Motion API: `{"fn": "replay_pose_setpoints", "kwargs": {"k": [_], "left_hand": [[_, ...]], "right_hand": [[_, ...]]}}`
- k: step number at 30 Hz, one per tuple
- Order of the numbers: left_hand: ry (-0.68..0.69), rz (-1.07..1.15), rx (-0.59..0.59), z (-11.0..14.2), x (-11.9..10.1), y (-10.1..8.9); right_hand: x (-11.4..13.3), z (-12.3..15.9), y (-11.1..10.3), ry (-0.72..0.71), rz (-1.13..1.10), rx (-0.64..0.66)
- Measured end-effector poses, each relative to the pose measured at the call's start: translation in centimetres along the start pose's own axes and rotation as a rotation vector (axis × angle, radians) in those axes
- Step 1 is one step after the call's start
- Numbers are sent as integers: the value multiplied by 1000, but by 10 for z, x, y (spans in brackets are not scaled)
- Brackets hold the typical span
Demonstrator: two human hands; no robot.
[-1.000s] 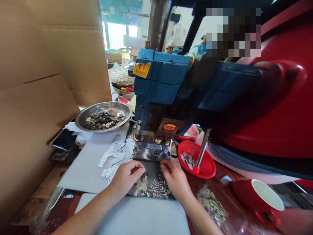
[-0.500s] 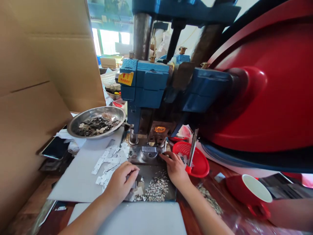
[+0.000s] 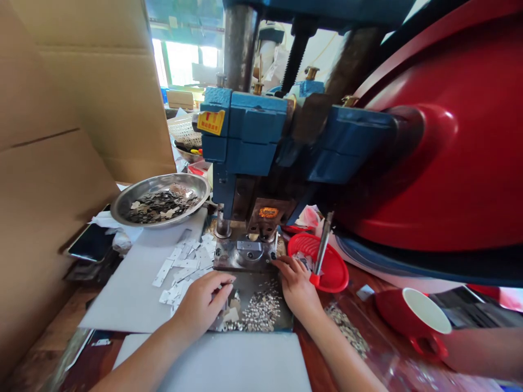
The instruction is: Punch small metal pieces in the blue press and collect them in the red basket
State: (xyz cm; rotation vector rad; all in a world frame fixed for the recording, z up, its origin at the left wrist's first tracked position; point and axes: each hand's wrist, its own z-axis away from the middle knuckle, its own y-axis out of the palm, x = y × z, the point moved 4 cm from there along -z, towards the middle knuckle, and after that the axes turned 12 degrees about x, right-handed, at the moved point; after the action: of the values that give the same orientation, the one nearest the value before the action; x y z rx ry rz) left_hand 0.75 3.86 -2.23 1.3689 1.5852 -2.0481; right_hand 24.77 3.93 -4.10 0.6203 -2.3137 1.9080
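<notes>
The small metal parts are shiny, silvery and rounded, spread in a dense heap on a dark metal plate in front of the blue press. A few flat, pale pieces lie at the heap's left side.

The left hand is poised over the plate's left edge, its grip drawn in, thumb and forefinger close together; whether they pinch anything is too small to tell. The right hand reaches to the right front corner of the steel die base, fingers curled; I cannot tell whether its grip holds a part. On the die base sits a bright rectangular die block.

Left of the press, a round stainless-steel basin holds a layer of flat dark and silvery metal pieces. Behind it stands a white perforated basket. Right of the die base, a red plastic basket contains pale flat metal pieces. A red mug with a cream interior lies tipped on the reddish-brown table, its contents not visible. Punched metal strips lie loosely piled on a white sheet beside the left hand.
</notes>
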Motion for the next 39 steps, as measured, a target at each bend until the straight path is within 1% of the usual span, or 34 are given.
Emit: {"fn": "replay_pose_setpoints", "kwargs": {"k": [8,13,18,21,26,30,32,35,37,39], "left_hand": [[24,-5,-8,1,0,-1],[45,0,-27,0,2,-1],[68,-3,-53,0,1,-1],[52,3,-60,-1,1,-2],[5,34,-63,-1,2,-3],[43,64,-73,0,0,-3],[3,99,-81,-1,1,-5],[-77,176,-89,-4,1,-11],[-76,205,-103,-8,-3,-18],[-53,207,-116,-15,-8,-25]], "right_hand": [[11,-1,2,-47,36,70],[6,1,1,-37,19,12],[5,1,1,-29,60,34],[3,3,0,-26,45,21],[1,7,-2,-8,17,-39],[5,7,-1,-50,70,-39],[8,6,-2,-69,75,-46],[15,-2,-6,-81,-34,-93],[21,-15,-11,-59,-160,-154],[30,-31,-14,-31,-231,-195]]}}
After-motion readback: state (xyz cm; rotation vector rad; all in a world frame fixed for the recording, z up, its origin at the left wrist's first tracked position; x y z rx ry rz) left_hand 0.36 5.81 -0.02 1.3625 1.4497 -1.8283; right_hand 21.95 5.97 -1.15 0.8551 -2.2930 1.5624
